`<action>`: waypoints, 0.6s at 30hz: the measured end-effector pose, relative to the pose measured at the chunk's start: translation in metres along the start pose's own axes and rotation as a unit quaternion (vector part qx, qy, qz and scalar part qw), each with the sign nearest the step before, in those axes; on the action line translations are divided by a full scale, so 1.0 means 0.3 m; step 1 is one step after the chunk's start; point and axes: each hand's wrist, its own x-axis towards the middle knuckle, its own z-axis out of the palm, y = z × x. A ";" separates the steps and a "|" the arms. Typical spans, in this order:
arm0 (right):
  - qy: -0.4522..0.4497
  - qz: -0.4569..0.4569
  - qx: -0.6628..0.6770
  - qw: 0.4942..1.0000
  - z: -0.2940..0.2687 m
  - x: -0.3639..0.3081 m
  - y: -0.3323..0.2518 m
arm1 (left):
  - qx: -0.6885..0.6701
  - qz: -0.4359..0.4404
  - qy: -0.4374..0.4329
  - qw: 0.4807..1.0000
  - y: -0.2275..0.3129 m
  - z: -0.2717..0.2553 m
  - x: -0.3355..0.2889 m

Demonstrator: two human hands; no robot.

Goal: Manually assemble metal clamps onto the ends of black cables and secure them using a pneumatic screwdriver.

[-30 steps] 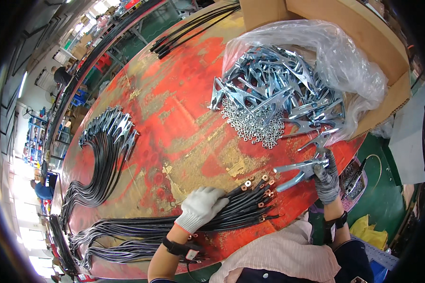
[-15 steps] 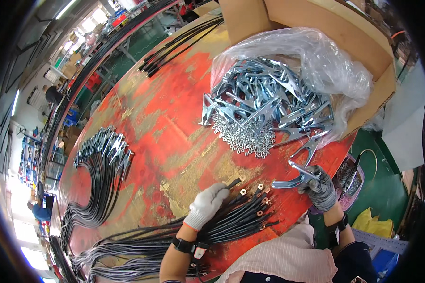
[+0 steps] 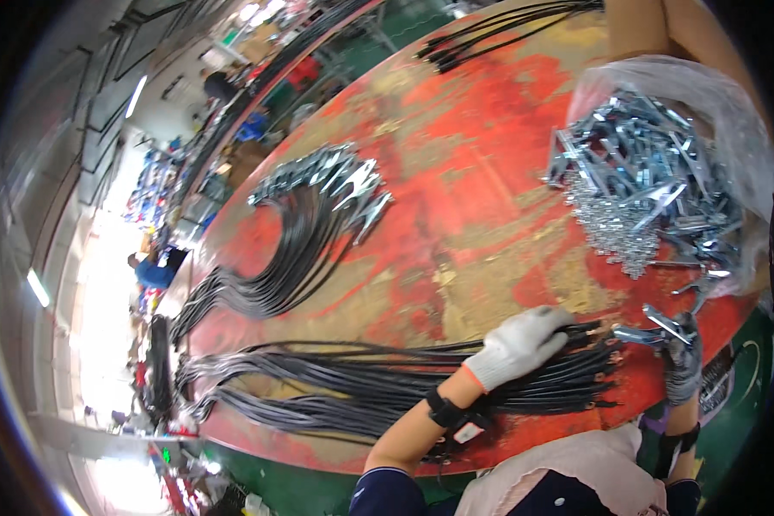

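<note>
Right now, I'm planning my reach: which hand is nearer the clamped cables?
Left: the left hand is right of the clamped cables; the right hand, holding a clamp, is farther right.

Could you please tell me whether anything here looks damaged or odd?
The tabletop looks worn: its red surface is broken by tan patches. The gloves are also mismatched: white on the left hand, grey on the right hand.

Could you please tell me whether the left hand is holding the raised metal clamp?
No, the metal clamp is in the right hand, while the left hand is over the black cables.
</note>
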 end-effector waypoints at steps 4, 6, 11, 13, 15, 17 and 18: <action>-0.003 0.013 0.039 0.999 -0.010 0.018 0.038 | 0.134 0.004 0.058 0.989 0.025 -0.038 -0.128; 0.020 0.008 0.026 0.999 -0.039 0.008 0.032 | 0.176 -0.048 0.065 0.981 -0.020 -0.095 -0.201; 0.003 0.004 0.063 0.998 -0.052 0.020 0.050 | 0.389 -0.125 0.063 0.911 -0.151 -0.255 -0.453; -0.015 0.015 0.090 0.996 -0.020 0.043 0.060 | 0.421 -0.129 0.041 0.897 -0.191 -0.246 -0.480; 0.000 0.026 0.113 0.993 0.049 0.038 0.007 | 0.469 -0.091 0.023 0.878 -0.221 -0.233 -0.476; -0.025 0.028 0.135 0.990 0.066 0.036 -0.017 | 0.468 -0.082 0.005 0.880 -0.215 -0.232 -0.466; -0.014 0.023 0.130 0.991 0.055 0.029 -0.023 | 0.455 -0.081 0.032 0.886 -0.211 -0.229 -0.456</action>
